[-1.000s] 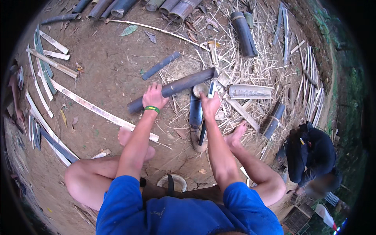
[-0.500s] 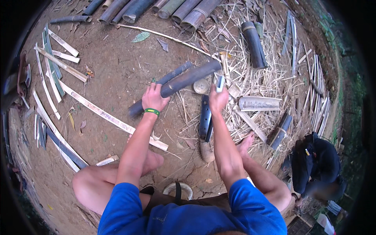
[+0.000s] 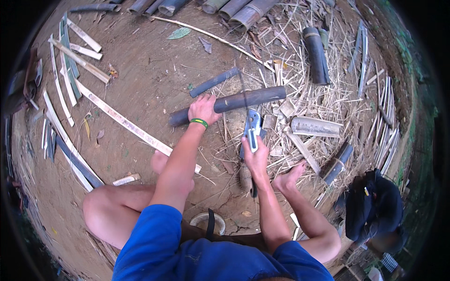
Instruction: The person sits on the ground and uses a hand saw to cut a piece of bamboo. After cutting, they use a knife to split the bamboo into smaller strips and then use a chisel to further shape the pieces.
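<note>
- Ground (image 3: 140,75): brown earth under everything.
- Shavings (image 3: 302,99): a loose spread past the tube's right end.
- Co-worker (image 3: 375,206): dark clothing, lower right, well apart from both hands.
- Strip (image 3: 124,120): long and pale, lying aslant to the left of the work.
- Tube (image 3: 265,95): dark, on the near side of the shavings, ahead of the person and roughly crosswise. Changed: half a second ago it sloped up more steeply to the right and its far end was blurred; it now lies flatter and reads sharp. Judged steadier for the work in hand.
- Saw (image 3: 253,122): near side of the tube. Changed: a thin dark line, apparently its blade, now shows across the tube, where none could be made out before. Judged to bring tool and tube together; contact cannot be confirmed.
- Half tube (image 3: 316,127): right of the saw, hollow side up.
- Short tube (image 3: 214,82): beyond the tube; formerly partly covered by it, now seen apart.
- Left hand (image 3: 203,110): grip closed over the tube, left of the saw.
- Right hand (image 3: 257,157): grip wrapped about the saw's handle.
- Wristband (image 3: 199,122): green and yellow, left wrist.
</note>
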`<move>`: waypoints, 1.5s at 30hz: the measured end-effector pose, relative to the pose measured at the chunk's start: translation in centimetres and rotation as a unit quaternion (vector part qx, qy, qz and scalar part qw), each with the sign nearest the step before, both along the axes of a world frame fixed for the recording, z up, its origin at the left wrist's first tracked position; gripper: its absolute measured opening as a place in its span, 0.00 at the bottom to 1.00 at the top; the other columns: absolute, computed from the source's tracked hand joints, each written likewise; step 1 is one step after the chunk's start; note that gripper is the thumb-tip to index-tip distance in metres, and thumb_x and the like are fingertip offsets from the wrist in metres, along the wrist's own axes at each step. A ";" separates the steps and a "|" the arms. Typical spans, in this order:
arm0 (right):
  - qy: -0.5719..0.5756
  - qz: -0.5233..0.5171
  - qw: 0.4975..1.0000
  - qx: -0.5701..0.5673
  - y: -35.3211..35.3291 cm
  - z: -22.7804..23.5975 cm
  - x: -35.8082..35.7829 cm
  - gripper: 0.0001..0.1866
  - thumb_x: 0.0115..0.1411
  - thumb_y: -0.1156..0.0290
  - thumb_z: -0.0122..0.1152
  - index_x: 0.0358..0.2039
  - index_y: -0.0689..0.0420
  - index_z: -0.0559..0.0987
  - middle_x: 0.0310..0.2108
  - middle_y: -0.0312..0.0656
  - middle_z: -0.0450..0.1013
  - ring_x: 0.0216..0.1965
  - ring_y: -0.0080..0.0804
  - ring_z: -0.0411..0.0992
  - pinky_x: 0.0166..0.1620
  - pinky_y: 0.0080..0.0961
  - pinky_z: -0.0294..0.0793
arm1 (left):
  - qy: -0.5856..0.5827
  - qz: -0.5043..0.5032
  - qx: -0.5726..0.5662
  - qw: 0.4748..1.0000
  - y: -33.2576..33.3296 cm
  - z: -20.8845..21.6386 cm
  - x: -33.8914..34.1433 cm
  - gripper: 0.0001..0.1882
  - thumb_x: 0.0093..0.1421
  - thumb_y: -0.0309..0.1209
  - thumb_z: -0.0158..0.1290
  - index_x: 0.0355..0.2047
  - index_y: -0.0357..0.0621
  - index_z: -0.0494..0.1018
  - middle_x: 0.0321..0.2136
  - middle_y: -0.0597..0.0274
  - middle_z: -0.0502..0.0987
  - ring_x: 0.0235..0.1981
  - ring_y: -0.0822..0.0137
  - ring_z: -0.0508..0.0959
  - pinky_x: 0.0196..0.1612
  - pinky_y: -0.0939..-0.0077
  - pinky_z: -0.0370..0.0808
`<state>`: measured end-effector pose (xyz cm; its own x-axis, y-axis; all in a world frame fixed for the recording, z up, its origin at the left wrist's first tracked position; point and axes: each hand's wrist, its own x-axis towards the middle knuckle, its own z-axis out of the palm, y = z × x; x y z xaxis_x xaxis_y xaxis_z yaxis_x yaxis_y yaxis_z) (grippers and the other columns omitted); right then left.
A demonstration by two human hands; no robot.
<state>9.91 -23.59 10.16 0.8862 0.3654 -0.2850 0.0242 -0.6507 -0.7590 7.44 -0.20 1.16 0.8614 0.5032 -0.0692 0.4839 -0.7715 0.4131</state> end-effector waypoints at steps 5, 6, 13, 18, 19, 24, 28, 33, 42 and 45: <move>0.052 0.034 0.995 -0.072 1.3 0.2 -1.8 0.22 0.66 0.52 0.61 0.45 0.61 0.79 0.29 0.59 0.80 0.35 0.60 0.80 0.39 0.48 0.77 | 0.005 0.008 -0.012 1.000 0.0 -0.1 0.2 0.26 0.42 0.42 0.67 0.42 0.48 0.77 0.44 0.59 0.79 0.49 0.54 0.78 0.52 0.57 0.78; 0.062 0.032 0.995 -0.075 1.3 0.1 -1.9 0.23 0.67 0.50 0.60 0.44 0.61 0.79 0.30 0.61 0.79 0.36 0.62 0.79 0.40 0.49 0.77 | 0.012 0.011 -0.011 1.000 0.0 0.0 0.2 0.25 0.41 0.42 0.67 0.41 0.48 0.77 0.44 0.59 0.79 0.49 0.54 0.78 0.51 0.57 0.79; 0.023 0.025 0.997 -0.074 1.1 -0.9 -3.3 0.22 0.67 0.52 0.59 0.41 0.63 0.78 0.29 0.62 0.79 0.35 0.63 0.79 0.39 0.52 0.76 | 0.014 0.014 -0.006 1.000 -0.2 -0.4 0.0 0.23 0.42 0.41 0.66 0.38 0.48 0.77 0.43 0.60 0.79 0.49 0.53 0.78 0.49 0.56 0.80; -0.016 0.045 0.993 -0.110 5.0 -1.7 -1.7 0.21 0.68 0.54 0.58 0.40 0.64 0.78 0.25 0.63 0.77 0.31 0.65 0.79 0.37 0.53 0.76 | 0.016 0.008 -0.022 1.000 -0.4 -0.2 0.3 0.23 0.43 0.41 0.66 0.40 0.49 0.76 0.43 0.60 0.79 0.50 0.54 0.78 0.49 0.57 0.80; -0.018 0.048 0.993 -0.108 5.6 -1.7 -1.3 0.21 0.68 0.54 0.58 0.40 0.64 0.78 0.25 0.63 0.77 0.31 0.64 0.79 0.37 0.53 0.76 | 0.020 0.007 -0.025 0.999 -0.7 -0.1 0.3 0.22 0.44 0.40 0.66 0.40 0.48 0.76 0.42 0.60 0.79 0.49 0.54 0.78 0.49 0.57 0.80; -0.003 0.020 0.995 -0.093 2.5 -0.7 -4.5 0.21 0.67 0.55 0.61 0.40 0.64 0.78 0.26 0.62 0.78 0.33 0.64 0.79 0.38 0.52 0.77 | 0.016 0.008 -0.032 0.999 0.0 0.4 0.1 0.20 0.45 0.37 0.65 0.39 0.47 0.76 0.42 0.59 0.79 0.48 0.53 0.79 0.49 0.56 0.80; -0.014 0.024 0.995 -0.099 6.3 -2.1 -1.7 0.21 0.66 0.55 0.61 0.42 0.65 0.79 0.28 0.62 0.78 0.33 0.64 0.79 0.38 0.51 0.77 | 0.020 0.002 -0.046 0.999 -0.1 0.2 0.5 0.20 0.46 0.36 0.64 0.40 0.47 0.76 0.44 0.57 0.80 0.49 0.51 0.79 0.49 0.55 0.81; 0.016 0.037 0.996 -0.080 2.8 -0.8 -3.4 0.20 0.67 0.57 0.59 0.40 0.65 0.80 0.29 0.62 0.78 0.35 0.64 0.79 0.40 0.50 0.77 | 0.035 0.009 -0.039 0.999 0.6 -0.4 0.1 0.23 0.42 0.39 0.67 0.40 0.48 0.77 0.44 0.58 0.80 0.50 0.52 0.79 0.48 0.55 0.81; 0.021 0.049 0.993 -0.103 4.4 -1.0 -2.3 0.20 0.67 0.59 0.60 0.45 0.66 0.80 0.31 0.66 0.78 0.35 0.64 0.79 0.41 0.49 0.78 | 0.051 0.000 -0.061 0.997 0.9 -0.2 0.1 0.21 0.44 0.39 0.65 0.38 0.46 0.76 0.42 0.55 0.81 0.47 0.50 0.80 0.49 0.54 0.80; 0.010 0.028 0.995 -0.093 -0.1 0.5 -5.5 0.21 0.66 0.58 0.61 0.44 0.66 0.80 0.31 0.64 0.79 0.34 0.63 0.80 0.40 0.49 0.78 | 0.038 0.001 -0.057 0.998 0.8 0.0 0.0 0.20 0.44 0.39 0.65 0.38 0.46 0.76 0.42 0.55 0.81 0.47 0.49 0.80 0.49 0.54 0.80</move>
